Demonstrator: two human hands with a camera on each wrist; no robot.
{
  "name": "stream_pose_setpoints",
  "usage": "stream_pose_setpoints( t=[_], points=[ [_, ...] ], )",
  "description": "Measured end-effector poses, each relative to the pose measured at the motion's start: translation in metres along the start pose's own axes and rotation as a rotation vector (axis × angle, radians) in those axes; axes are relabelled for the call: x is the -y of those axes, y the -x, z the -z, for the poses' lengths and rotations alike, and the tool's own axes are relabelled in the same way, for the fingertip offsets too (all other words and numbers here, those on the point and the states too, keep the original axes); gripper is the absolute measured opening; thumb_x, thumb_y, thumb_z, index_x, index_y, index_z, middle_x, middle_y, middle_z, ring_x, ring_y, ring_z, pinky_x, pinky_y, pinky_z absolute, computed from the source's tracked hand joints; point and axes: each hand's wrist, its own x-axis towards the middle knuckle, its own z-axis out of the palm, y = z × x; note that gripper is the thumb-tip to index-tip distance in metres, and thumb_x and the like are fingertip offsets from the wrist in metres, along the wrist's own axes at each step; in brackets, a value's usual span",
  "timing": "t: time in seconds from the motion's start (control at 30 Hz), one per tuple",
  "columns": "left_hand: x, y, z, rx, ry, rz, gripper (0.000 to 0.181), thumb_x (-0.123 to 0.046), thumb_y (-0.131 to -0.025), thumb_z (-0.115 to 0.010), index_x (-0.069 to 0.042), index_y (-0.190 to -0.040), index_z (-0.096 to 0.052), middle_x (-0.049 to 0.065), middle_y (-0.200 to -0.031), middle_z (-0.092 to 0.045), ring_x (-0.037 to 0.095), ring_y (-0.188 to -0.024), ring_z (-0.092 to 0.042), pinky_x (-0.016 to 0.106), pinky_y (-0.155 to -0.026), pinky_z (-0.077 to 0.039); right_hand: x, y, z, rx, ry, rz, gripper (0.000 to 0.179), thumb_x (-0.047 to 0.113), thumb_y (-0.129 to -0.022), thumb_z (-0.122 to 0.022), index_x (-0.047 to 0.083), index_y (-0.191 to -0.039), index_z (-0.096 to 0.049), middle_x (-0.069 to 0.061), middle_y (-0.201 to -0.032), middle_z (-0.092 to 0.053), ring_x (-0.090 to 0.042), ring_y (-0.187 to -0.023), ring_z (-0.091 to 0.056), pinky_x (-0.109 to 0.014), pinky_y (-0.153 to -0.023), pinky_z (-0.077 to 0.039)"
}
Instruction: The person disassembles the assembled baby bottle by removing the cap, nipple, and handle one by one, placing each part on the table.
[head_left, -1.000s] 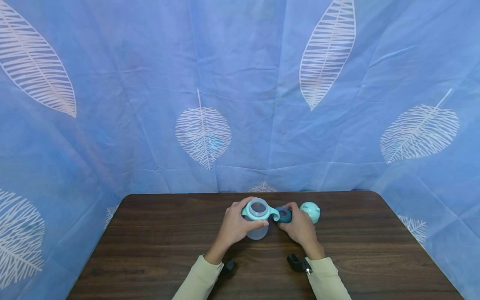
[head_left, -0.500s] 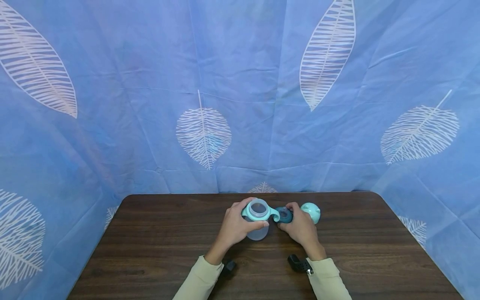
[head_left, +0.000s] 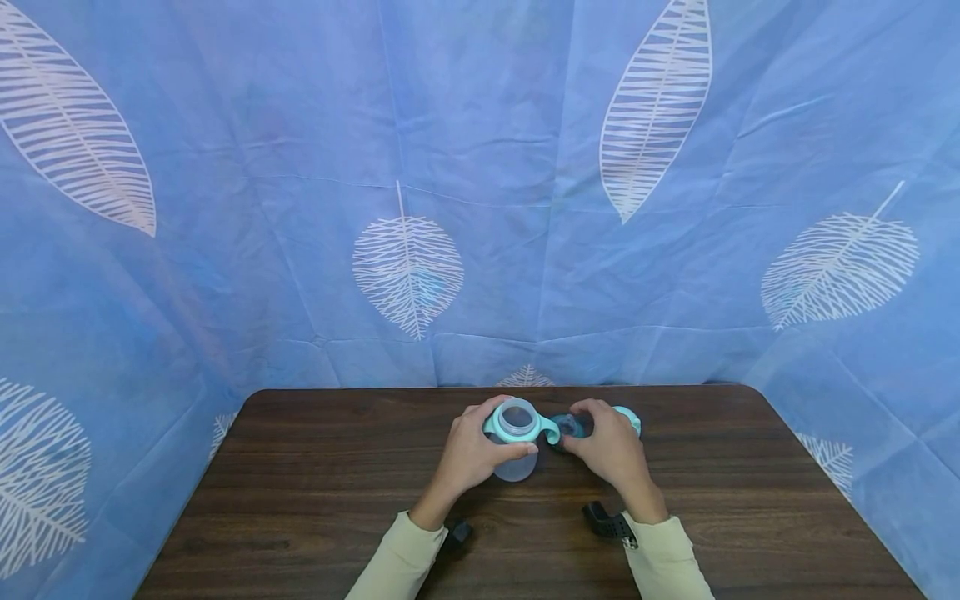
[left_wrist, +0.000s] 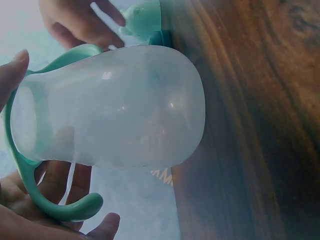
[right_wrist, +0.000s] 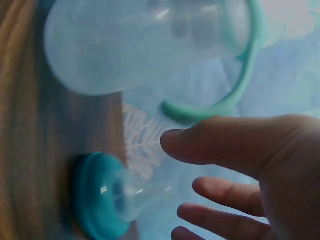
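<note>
My left hand (head_left: pixel 468 446) grips a translucent baby bottle (left_wrist: pixel 120 110) at its neck, where a mint handle ring (left_wrist: pixel 70 210) with curved arms is fitted. The bottle is upright and its mouth is uncovered, as the head view shows. My right hand (head_left: pixel 611 450) hovers just above a teal collar with a clear nipple (right_wrist: pixel 102 195), fingers spread and apart from it in the right wrist view. That collar sits on the table, nipple up. Behind the right hand stands a mint dome cap (head_left: pixel 632 419), partly hidden in the head view.
A dark wood table (head_left: pixel 315 483) carries everything. Its back edge runs close behind the bottle parts, against a blue leaf-printed cloth (head_left: pixel 495 250). Black straps with camera mounts (head_left: pixel 609 523) are on both wrists.
My right hand has let go of the teal nipple collar and moved slightly up and right, covering more of the cap. The left hand and bottle have stayed in place.
</note>
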Motion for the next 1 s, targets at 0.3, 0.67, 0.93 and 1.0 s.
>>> stream_pose_setpoints(
  t=[0.3, 0.67, 0.93, 1.0],
  points=[
    [0.001, 0.0, -0.001, -0.006, -0.005, -0.016, 0.077, -0.039, -0.083, -0.1, -0.013, -0.149, -0.069, 0.007, -0.126, -0.074, 0.033, -0.117, -0.061, 0.06, -0.093, -0.052, 0.018, 0.006, 0.012, 0.044, -0.072, 0.149, 0.036, 0.01, -0.094, -0.086, 0.006, -0.129, -0.078, -0.015, -0.133, -0.073, -0.041, -0.112, -0.07, -0.058, -0.089, -0.057],
    [0.002, -0.001, -0.001, -0.001, 0.018, -0.039, 0.079, -0.038, -0.083, -0.1, -0.009, -0.15, -0.068, 0.008, -0.128, -0.074, 0.032, -0.116, -0.062, 0.058, -0.092, -0.053, 0.025, 0.006, 0.006, 0.044, -0.1, 0.365, 0.028, 0.005, -0.099, -0.083, 0.007, -0.127, -0.081, -0.01, -0.125, -0.079, -0.019, -0.091, -0.073, -0.042, -0.077, -0.057],
    [0.007, -0.002, 0.0, 0.009, 0.018, -0.059, 0.082, -0.039, -0.081, -0.102, -0.016, -0.152, -0.067, 0.005, -0.134, -0.072, 0.032, -0.121, -0.063, 0.059, -0.096, -0.053, 0.026, 0.006, 0.005, 0.031, -0.108, 0.361, 0.026, 0.003, -0.098, -0.083, 0.006, -0.124, -0.082, -0.01, -0.119, -0.08, -0.008, -0.071, -0.059, -0.033, -0.067, -0.051],
    [0.009, -0.002, 0.001, 0.019, 0.005, -0.067, 0.086, -0.038, -0.079, -0.103, -0.016, -0.154, -0.066, 0.006, -0.137, -0.071, 0.033, -0.124, -0.062, 0.063, -0.1, -0.051, 0.026, 0.006, 0.005, 0.032, -0.115, 0.361, 0.026, 0.003, -0.098, -0.083, 0.006, -0.123, -0.082, -0.01, -0.118, -0.08, -0.005, -0.067, -0.055, -0.031, -0.064, -0.049]
  ],
)
